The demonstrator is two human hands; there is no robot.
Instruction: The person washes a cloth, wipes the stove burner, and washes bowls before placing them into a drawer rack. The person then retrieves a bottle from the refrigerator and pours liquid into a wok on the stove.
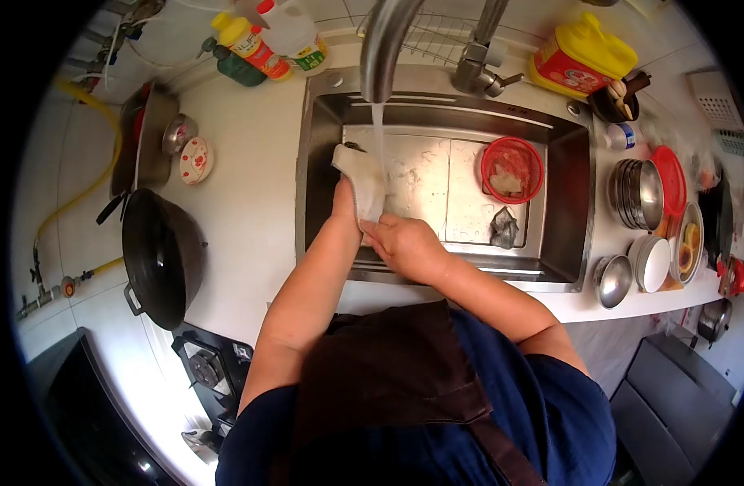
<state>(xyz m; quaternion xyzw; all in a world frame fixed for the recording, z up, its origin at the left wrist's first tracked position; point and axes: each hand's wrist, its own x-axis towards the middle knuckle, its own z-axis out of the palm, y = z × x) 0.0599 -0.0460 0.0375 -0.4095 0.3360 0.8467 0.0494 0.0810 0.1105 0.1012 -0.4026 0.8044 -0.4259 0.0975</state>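
Note:
A pale cloth (361, 182) hangs over the left part of the steel sink (420, 186), beside the stream of water from the faucet (381, 65). My left hand (345, 202) is under the cloth, which hides most of its fingers. At the cloth's lower edge, the fingers of my right hand (406, 246) are closed on it. A red basket (527, 194) with something pale inside stands in the right part of the sink, and a crumpled dark grey piece (504, 228) lies below it.
A black wok (157, 259) stands at the left. Bottles (250, 49) and a yellow jug (581, 55) line the back. Right of the sink are stacked metal bowls (637, 194), a white bowl (652, 264) and a single metal bowl (612, 282).

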